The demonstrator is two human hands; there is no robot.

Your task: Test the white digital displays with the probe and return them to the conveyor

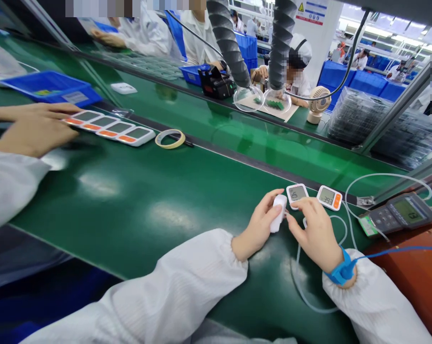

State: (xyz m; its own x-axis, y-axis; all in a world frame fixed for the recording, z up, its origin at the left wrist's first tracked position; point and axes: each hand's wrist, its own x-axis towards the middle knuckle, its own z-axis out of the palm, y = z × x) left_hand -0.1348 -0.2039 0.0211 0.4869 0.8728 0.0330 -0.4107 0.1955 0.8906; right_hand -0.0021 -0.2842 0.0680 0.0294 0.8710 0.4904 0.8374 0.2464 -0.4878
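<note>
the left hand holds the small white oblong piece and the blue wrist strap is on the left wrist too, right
Not quite. The head view shows the blue wrist strap on the right wrist, just behind the right hand. The left hand does hold the small white oblong piece.

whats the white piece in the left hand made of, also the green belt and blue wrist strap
The white piece in the left hand looks like moulded plastic: smooth, rounded edges, soft sheen. The green belt is probably PVC or rubber-like sheet: glossy, mirroring the ceiling lights. The blue wrist strap seems elastic fabric, matte; too small to be sure.
</note>
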